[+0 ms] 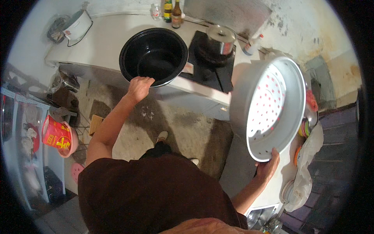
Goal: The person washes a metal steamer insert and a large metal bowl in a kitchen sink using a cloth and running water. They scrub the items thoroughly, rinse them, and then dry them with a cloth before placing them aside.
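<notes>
My left hand point(140, 87) is closed on the near rim of a wide, deep black pot point(159, 58), which stands on the white counter and partly juts over its front edge. The pot looks bare inside. In my right hand point(268, 167) is the rim of a large silver steamer basket point(241, 101), tilted up on its side above the counter on the right. Its pale bottom is dotted with holes that look reddish. My right thumb lies over the rim; the other fingers are mostly hidden behind it.
A lidded steel pot point(221, 39) sits on the black stove point(208, 74). Behind stand a brown bottle point(176, 15) and a spray bottle point(252, 45). A white pot point(76, 25) is at the far left. Shelves point(31, 101) and a pink bucket point(70, 146) flank me on the left.
</notes>
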Action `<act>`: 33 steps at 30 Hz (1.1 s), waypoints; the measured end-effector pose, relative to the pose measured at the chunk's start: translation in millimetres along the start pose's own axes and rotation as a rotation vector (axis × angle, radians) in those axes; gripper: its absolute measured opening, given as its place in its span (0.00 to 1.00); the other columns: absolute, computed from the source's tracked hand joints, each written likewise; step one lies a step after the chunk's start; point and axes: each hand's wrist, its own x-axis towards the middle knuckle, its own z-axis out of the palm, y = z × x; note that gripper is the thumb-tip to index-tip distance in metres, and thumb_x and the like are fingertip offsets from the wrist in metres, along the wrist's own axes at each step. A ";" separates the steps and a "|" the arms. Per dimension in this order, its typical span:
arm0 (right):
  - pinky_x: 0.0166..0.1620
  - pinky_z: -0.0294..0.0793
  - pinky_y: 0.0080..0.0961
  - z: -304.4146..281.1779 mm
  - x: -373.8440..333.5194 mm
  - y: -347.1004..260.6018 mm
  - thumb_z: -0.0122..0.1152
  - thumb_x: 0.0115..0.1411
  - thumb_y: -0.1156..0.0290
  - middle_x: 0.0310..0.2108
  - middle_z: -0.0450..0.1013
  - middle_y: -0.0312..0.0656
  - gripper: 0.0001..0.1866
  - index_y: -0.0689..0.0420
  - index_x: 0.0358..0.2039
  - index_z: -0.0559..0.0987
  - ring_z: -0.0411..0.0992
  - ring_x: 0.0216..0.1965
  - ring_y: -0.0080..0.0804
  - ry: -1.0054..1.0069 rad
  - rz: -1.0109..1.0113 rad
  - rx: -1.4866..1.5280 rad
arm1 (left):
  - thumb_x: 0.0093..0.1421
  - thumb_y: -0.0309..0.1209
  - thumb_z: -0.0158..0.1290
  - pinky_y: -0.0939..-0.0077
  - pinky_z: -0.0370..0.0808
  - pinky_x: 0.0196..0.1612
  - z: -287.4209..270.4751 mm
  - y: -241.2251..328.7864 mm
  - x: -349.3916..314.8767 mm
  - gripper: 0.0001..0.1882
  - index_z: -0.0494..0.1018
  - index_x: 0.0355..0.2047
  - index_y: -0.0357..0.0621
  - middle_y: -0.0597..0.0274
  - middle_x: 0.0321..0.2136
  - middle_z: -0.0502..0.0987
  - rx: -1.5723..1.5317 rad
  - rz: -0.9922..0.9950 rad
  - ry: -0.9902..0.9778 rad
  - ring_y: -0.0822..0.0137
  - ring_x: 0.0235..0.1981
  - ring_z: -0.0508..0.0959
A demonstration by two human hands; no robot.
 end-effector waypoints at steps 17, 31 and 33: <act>0.13 0.73 0.28 419.4 27.7 21.4 0.52 0.59 0.64 0.23 0.71 0.48 0.22 0.78 0.36 0.72 0.70 0.14 0.34 -0.639 -0.065 -0.246 | 0.49 0.26 0.49 0.62 0.75 0.30 70.7 -125.8 7.1 0.02 0.68 0.21 0.47 0.61 0.17 0.73 -0.042 -0.022 0.121 0.58 0.22 0.79; 0.14 0.76 0.32 493.7 43.3 91.4 0.56 0.56 0.63 0.24 0.74 0.52 0.21 0.76 0.30 0.76 0.75 0.16 0.39 -0.641 -0.046 -0.459 | 0.59 0.31 0.50 0.64 0.63 0.58 2.4 -119.5 -36.0 0.16 0.73 0.47 0.39 0.51 0.45 0.76 -0.456 -0.705 0.305 0.53 0.52 0.71; 0.14 0.76 0.32 496.7 39.2 97.7 0.55 0.56 0.63 0.24 0.74 0.52 0.22 0.76 0.29 0.76 0.75 0.16 0.40 -0.638 -0.034 -0.448 | 0.64 0.36 0.47 0.66 0.59 0.60 -5.1 -133.6 -21.4 0.19 0.71 0.51 0.38 0.51 0.48 0.75 -0.758 -0.968 0.458 0.55 0.56 0.68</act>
